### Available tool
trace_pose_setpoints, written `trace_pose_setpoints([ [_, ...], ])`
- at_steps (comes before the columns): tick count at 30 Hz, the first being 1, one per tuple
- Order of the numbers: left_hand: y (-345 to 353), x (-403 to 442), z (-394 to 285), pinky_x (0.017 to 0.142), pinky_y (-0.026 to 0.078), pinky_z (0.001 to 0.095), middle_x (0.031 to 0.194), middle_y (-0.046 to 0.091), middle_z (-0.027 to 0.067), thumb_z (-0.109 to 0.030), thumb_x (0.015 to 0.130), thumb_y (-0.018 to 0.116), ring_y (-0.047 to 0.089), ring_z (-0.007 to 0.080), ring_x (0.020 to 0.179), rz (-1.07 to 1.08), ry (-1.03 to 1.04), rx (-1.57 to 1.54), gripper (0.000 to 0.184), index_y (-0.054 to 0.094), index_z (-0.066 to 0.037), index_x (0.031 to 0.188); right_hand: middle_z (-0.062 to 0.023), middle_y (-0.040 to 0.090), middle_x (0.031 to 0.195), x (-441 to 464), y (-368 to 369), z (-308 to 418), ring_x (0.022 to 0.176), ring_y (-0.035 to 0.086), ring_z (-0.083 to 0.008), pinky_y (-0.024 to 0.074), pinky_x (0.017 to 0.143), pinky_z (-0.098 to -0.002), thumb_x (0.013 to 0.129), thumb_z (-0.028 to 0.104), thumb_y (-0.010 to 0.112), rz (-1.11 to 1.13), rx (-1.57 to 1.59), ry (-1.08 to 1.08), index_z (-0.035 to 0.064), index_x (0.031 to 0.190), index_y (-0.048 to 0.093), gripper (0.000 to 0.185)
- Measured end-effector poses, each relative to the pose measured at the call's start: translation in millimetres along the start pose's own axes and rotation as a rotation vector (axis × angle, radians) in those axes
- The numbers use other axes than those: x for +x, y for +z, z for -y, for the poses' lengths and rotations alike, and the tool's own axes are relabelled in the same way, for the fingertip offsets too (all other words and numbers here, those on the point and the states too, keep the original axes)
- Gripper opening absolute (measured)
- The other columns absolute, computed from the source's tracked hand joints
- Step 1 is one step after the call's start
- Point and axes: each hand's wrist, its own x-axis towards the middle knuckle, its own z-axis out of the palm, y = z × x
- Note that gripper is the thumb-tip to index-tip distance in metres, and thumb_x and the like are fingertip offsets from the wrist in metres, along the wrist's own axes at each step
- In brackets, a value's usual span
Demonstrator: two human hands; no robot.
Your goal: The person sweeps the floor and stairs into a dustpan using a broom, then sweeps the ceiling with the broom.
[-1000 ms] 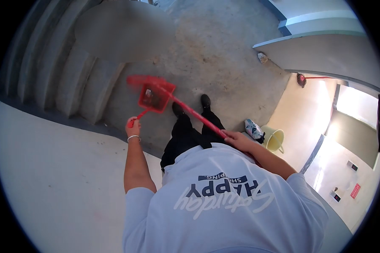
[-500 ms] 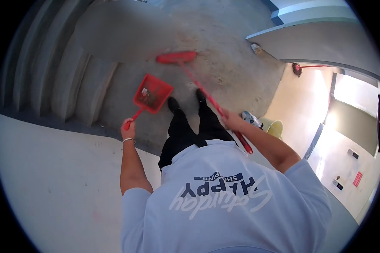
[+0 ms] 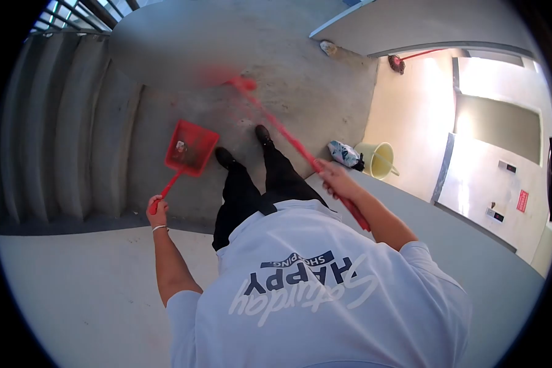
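Observation:
My left hand is closed round the handle of a red dustpan. Its pan rests on or just above the grey concrete floor, left of my shoes, with a small whitish scrap and some dirt inside. In my right hand is the red shaft of a broom, which slants away from me up and to the left. The broom's red head lies beyond the dustpan and my feet; part of it is lost in a blurred grey patch, and motion smears the rest.
Concrete steps rise on the left, with railing bars above. A cream bucket and a patterned bag stand by the wall at right. Farther off are a red-handled mop and a whitish lump on the floor.
The broom head has swung left, partly into the blurred patch. My view has turned, so the dustpan appears farther left and the bucket shows more fully.

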Motion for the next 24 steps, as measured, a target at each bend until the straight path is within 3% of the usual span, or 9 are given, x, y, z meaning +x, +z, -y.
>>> trace_pose_setpoints([
  [2, -4, 11, -13, 0.057, 0.047, 0.0223, 0.072, 0.056, 0.0023, -0.008, 0.078, 0.057, 0.056, 0.0107, 0.065, 0.018, -0.006, 0.017, 0.012, 0.058, -0.009, 0.089, -0.0039, 0.049, 0.063, 23, -22, -12, 0.043, 0.047, -0.0119, 0.0422, 0.035, -0.0286, 0.087, 0.020, 0.046, -0.186, -0.069, -0.070, 0.0185, 0.130, 0.041, 0.043],
  [4, -9, 25, -25, 0.055, 0.045, 0.0222, 0.071, 0.055, 0.0019, -0.008, 0.077, 0.057, 0.054, 0.0102, 0.063, 0.104, 0.034, 0.073, 0.013, 0.058, -0.009, 0.089, -0.0017, 0.047, 0.060, 53, -46, -19, 0.042, 0.046, -0.0093, 0.0404, 0.035, -0.0239, 0.089, 0.022, 0.043, -0.251, -0.015, -0.060, 0.0160, 0.131, 0.039, 0.042],
  [9, -4, 48, -49, 0.053, 0.043, 0.0210, 0.069, 0.052, 0.0006, -0.006, 0.074, 0.057, 0.051, 0.0091, 0.059, 0.197, 0.053, 0.149, 0.014, 0.057, -0.008, 0.088, -0.0012, 0.047, 0.060, 107, -74, -32, 0.043, 0.046, -0.0096, 0.0401, 0.034, -0.0243, 0.088, 0.018, 0.045, -0.311, 0.206, 0.061, 0.0064, 0.109, 0.048, 0.025],
  [10, -2, 50, -51, 0.054, 0.042, 0.0204, 0.069, 0.052, 0.0002, -0.006, 0.074, 0.057, 0.050, 0.0087, 0.058, 0.222, 0.059, 0.157, 0.014, 0.057, -0.008, 0.088, -0.0038, 0.048, 0.061, 105, -70, -38, 0.044, 0.048, -0.0132, 0.0423, 0.037, -0.0279, 0.084, 0.015, 0.045, -0.284, 0.222, 0.021, 0.0075, 0.098, 0.050, 0.017],
  [18, 16, 57, -56, 0.054, 0.041, 0.0205, 0.067, 0.051, -0.0001, -0.006, 0.073, 0.056, 0.048, 0.0084, 0.058, 0.208, 0.090, 0.173, 0.016, 0.058, -0.008, 0.088, -0.0037, 0.050, 0.062, -9, 41, -32, 0.046, 0.050, -0.0116, 0.0425, 0.037, -0.0271, 0.085, 0.015, 0.047, -0.014, 0.204, 0.122, 0.0132, 0.120, 0.049, 0.035],
  [19, 17, 57, -57, 0.053, 0.041, 0.0206, 0.067, 0.051, -0.0002, -0.006, 0.072, 0.056, 0.049, 0.0083, 0.059, 0.187, 0.105, 0.180, 0.016, 0.058, -0.008, 0.088, -0.0026, 0.050, 0.061, -4, 53, -37, 0.045, 0.049, -0.0104, 0.0419, 0.036, -0.0260, 0.086, 0.016, 0.048, 0.019, 0.103, -0.122, 0.0144, 0.123, 0.047, 0.038],
  [21, 20, 58, -59, 0.053, 0.040, 0.0199, 0.066, 0.051, -0.0008, -0.005, 0.073, 0.056, 0.048, 0.0073, 0.057, 0.170, 0.117, 0.183, 0.015, 0.059, -0.009, 0.087, -0.0015, 0.049, 0.061, 3, 55, -33, 0.044, 0.047, -0.0093, 0.0412, 0.036, -0.0248, 0.086, 0.016, 0.048, 0.062, -0.001, -0.375, 0.0157, 0.126, 0.046, 0.041],
  [23, 23, 58, -59, 0.052, 0.039, 0.0193, 0.065, 0.051, -0.0013, -0.005, 0.074, 0.056, 0.047, 0.0063, 0.056, 0.142, 0.128, 0.183, 0.013, 0.059, -0.009, 0.087, -0.0003, 0.047, 0.061, -21, 39, 24, 0.043, 0.045, -0.0073, 0.0397, 0.035, -0.0222, 0.086, 0.017, 0.049, 0.312, 0.108, 0.004, 0.0168, 0.130, 0.043, 0.045],
  [24, 24, 59, -56, 0.052, 0.039, 0.0193, 0.066, 0.051, -0.0012, -0.005, 0.073, 0.056, 0.047, 0.0065, 0.057, 0.122, 0.100, 0.143, 0.014, 0.059, -0.009, 0.086, -0.0003, 0.047, 0.061, -23, 36, 31, 0.043, 0.045, -0.0073, 0.0397, 0.035, -0.0222, 0.086, 0.017, 0.049, 0.326, 0.104, -0.004, 0.0168, 0.130, 0.043, 0.045],
])
